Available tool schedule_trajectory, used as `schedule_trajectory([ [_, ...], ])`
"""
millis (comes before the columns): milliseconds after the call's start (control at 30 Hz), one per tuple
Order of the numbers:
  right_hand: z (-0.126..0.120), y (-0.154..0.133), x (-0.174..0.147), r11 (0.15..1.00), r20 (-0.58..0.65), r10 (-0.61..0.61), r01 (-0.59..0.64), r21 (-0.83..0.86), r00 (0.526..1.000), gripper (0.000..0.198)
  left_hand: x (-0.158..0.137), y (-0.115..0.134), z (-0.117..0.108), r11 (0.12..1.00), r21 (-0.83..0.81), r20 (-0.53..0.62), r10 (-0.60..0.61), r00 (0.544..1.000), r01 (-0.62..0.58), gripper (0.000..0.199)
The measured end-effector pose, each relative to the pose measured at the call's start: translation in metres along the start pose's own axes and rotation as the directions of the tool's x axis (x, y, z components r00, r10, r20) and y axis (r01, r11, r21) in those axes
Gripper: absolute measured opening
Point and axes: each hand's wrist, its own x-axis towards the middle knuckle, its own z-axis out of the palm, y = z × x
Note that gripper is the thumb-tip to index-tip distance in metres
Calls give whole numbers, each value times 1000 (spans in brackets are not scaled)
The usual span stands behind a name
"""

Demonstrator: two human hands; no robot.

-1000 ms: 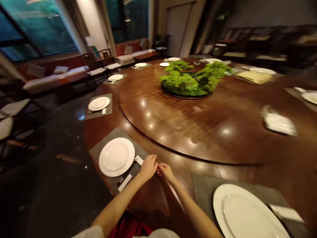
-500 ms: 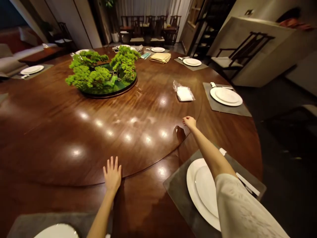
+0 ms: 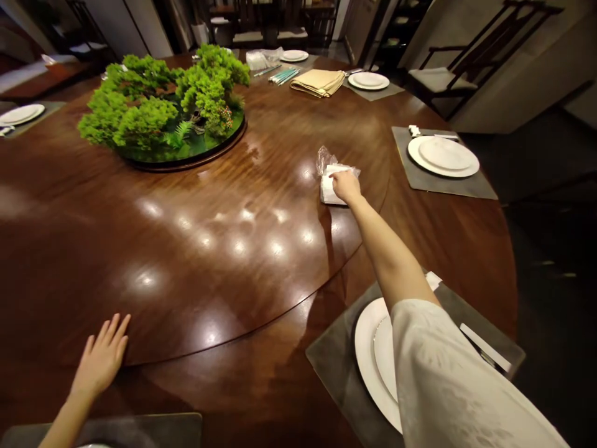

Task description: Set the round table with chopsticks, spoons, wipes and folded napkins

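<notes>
My right hand (image 3: 346, 186) reaches out over the dining table's round wooden centre (image 3: 261, 186). Its fingers are closed on a clear plastic packet of white napkins (image 3: 330, 191), whose loose end of wrap sticks up at the back. The hand covers the packet's right part; whether its underside touches the wood I cannot tell. At lower left, my left hand (image 3: 101, 359) is open, fingers spread, palm down by the rim of the round centre, holding nothing. Below my right forearm lies a grey placemat (image 3: 333, 367) with stacked white plates (image 3: 373, 361), partly hidden by my sleeve.
A green miniature-tree centrepiece (image 3: 163, 112) stands at the left. Farther back lie folded yellow cloths (image 3: 319, 81), teal-coloured sticks (image 3: 283, 76) and a bulky plastic bag (image 3: 262, 59). Another plate setting (image 3: 443, 155) is at the right, with a chair (image 3: 466, 62) beyond it.
My right hand has reached forward and taken hold of the napkin packet, which has shifted towards me. My left hand has slid left along the table. The view has moved forward.
</notes>
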Motion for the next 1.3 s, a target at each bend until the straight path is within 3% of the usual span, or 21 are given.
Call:
schedule_trajectory([
  [67, 0, -7, 11, 988, 8, -153, 153, -35, 988, 44, 3, 7, -7, 999, 36, -22, -15, 1000, 16, 61],
  [100, 1, -12, 16, 981, 16, -184, 185, -54, 983, 45, 4, 24, -10, 999, 39, -35, 6, 999, -4, 61],
  [167, 4, -24, 24, 977, 105, -177, 188, -105, 979, 44, 4, 80, -18, 994, 4, -40, 111, 993, -111, 59],
  [233, 7, -37, 28, 973, 277, -117, 165, -159, 954, 37, 2, 155, -25, 979, -51, -44, 193, 980, -196, 54],
  [300, 7, -49, 28, 971, 437, -55, 150, -186, 898, 26, 1, 230, -33, 943, -135, -37, 303, 952, -306, 52],
  [367, 7, -61, 25, 977, 545, -40, 148, -155, 837, 16, 2, 288, -42, 907, -212, -3, 371, 929, -363, 54],
  [433, 7, -72, 17, 989, 629, -42, 123, -85, 776, 12, 6, 323, -50, 918, -247, 6, 322, 947, -310, 55],
  [500, 11, -86, 6, 998, 670, -14, 55, -40, 743, 18, 13, 338, -56, 936, -258, 14, 252, 968, -239, 56],
  [567, 17, -102, -9, 999, 654, 14, 23, -48, 757, 23, 19, 342, -59, 942, -265, 19, 220, 975, -208, 57],
  [667, 27, -133, -36, 988, 619, -35, 121, -97, 784, 34, 24, 343, -59, 933, -282, 15, 240, 971, -226, 59],
  [767, 30, -167, -59, 958, 688, -144, 275, -83, 711, 37, 23, 341, -57, 932, -283, 4, 240, 971, -229, 60],
  [900, 30, -208, -80, 910, 739, -311, 412, 49, 598, 22, 18, 317, -53, 938, -258, 11, 242, 970, -232, 60],
  [1067, 46, -256, -99, 849, 647, -482, 496, 181, 590, 12, 9, 257, -49, 940, -231, 47, 269, 962, -251, 59],
  [1133, 56, -276, -109, 880, 664, -447, 429, 204, 600, 8, 5, 234, -47, 949, -220, 53, 245, 968, -228, 59],
  [1233, 62, -306, -125, 945, 675, -318, 168, 279, 665, 16, -1, 208, -42, 962, -212, 44, 183, 982, -170, 59],
  [1300, 60, -326, -134, 941, 650, -278, 66, 331, 707, 16, -4, 196, -38, 967, -220, 30, 137, 990, -127, 57],
])
